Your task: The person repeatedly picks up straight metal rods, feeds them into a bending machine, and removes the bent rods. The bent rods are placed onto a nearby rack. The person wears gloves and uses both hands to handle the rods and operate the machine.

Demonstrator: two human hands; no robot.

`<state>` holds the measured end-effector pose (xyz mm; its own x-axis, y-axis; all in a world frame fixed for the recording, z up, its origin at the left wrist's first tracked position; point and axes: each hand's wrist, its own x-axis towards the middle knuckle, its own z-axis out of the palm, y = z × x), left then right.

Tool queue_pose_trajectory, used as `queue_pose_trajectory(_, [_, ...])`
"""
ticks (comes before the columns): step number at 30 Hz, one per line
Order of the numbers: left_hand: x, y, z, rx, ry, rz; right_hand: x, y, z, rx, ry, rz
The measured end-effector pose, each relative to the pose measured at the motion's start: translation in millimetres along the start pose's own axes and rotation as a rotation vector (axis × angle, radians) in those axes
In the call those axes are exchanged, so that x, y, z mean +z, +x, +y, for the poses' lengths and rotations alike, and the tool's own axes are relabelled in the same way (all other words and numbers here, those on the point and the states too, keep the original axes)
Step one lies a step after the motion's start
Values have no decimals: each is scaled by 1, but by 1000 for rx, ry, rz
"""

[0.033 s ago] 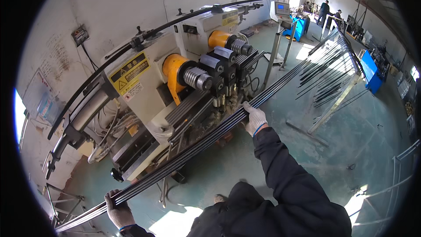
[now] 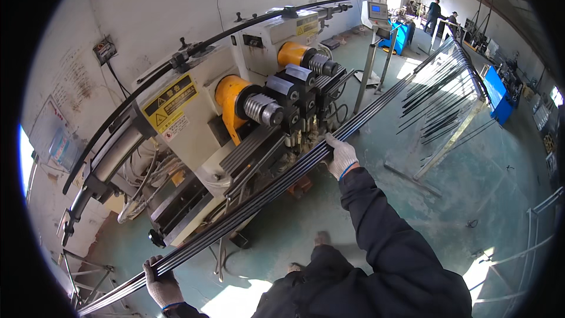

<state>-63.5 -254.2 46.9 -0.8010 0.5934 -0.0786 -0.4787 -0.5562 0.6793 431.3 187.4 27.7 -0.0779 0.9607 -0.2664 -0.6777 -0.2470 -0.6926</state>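
A bundle of several long, thin dark metal rods [image 2: 253, 198] runs slantwise across the view, from the lower left up to the far right. My left hand [image 2: 162, 287], in a pale knit glove, is wrapped round the bundle near its near-left end. Farther along, my gloved right hand [image 2: 343, 158] grips the same rods in front of the machine's clamping blocks. Just beyond the rods stands a cream-coloured machine [image 2: 206, 141] with two orange housings [image 2: 232, 95] and ribbed metal spindles [image 2: 263, 109]. More rods [image 2: 253, 147] lie on the machine's bed.
A rack [image 2: 450, 138] with many dark rods stands to the right. A control box [image 2: 376, 10] sits on a post behind the machine. Metal frames stand at the lower left and right edges. Two people [image 2: 434, 15] are far off at the back.
The view has shifted very slightly. One of my feet now shows on the floor in front of my body. Both hands keep their grip on the rods, nearly unmoved.
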Motion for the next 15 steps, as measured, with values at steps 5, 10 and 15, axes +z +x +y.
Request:
queue_pose_trajectory(5, [38,36,-85,-63,19,39,25,125,-34,76,225,-99])
queue_pose_trajectory(10, [102,58,-150,-75,-38,117,53,200,-50,7,151,42])
queue_pose_trajectory(15, [148,78,-200,-101,-1,80,49,256,-39,-111,127,96])
